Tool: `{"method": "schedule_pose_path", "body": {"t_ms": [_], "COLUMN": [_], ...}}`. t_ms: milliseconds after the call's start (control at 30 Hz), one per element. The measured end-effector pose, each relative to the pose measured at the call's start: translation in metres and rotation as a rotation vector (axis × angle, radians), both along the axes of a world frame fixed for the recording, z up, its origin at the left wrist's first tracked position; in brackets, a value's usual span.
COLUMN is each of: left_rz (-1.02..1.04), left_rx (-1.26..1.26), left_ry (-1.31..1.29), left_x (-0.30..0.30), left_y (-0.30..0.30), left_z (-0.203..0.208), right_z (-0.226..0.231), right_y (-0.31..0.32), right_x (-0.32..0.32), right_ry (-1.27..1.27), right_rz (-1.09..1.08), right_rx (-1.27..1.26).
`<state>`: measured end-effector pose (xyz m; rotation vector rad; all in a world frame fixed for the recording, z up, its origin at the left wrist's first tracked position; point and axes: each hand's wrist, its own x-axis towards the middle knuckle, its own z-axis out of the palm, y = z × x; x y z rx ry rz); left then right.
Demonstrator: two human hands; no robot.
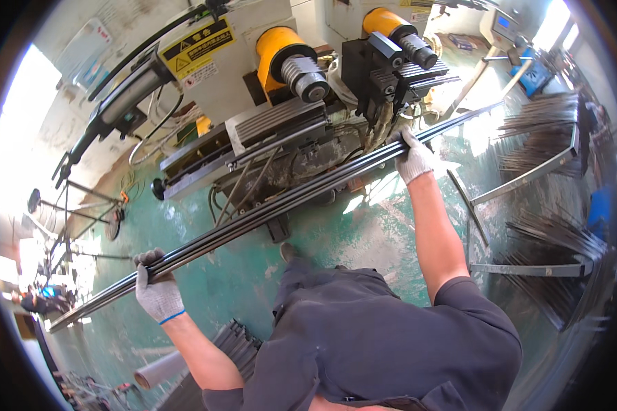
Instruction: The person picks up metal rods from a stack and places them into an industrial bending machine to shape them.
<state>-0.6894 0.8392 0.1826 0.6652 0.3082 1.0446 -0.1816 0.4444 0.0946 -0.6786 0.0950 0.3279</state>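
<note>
A bundle of long, thin dark metal bars (281, 196) stretches slantwise across the view, from low at the left to higher at the right. My left hand (159, 288), in a pale work glove with a blue cuff edge, is closed around the bundle toward its left end. Farther right, my right hand (413, 159), also gloved, grips the same bars from the near side. Beyond the bundle stands a machine with a ribbed metal bed (281, 130) and an orange-housed spindle (301, 75). The bars pass in front of this machine.
A second orange spindle unit (408, 44) with a black block stands at the back. Racks on the right hold many thin rods (541, 130). More dark bars (219, 363) and a grey tube (159, 370) lie at my lower left. The floor (206, 294) is worn green.
</note>
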Motion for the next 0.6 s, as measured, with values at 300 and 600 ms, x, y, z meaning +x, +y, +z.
{"method": "schedule_pose_path", "body": {"t_ms": [300, 600], "left_rz": [-0.196, -0.25], "left_rx": [-0.242, -0.465], "left_ry": [0.105, 0.087], "left_x": [0.124, 0.2], "left_y": [0.099, 0.125], "left_z": [-0.079, -0.071], "right_z": [0.051, 0.025], "right_y": [0.132, 0.153], "right_x": [0.02, 0.103], "right_ry": [0.058, 0.181], "right_rz": [0.024, -0.134], "right_rx": [-0.013, -0.167]}}
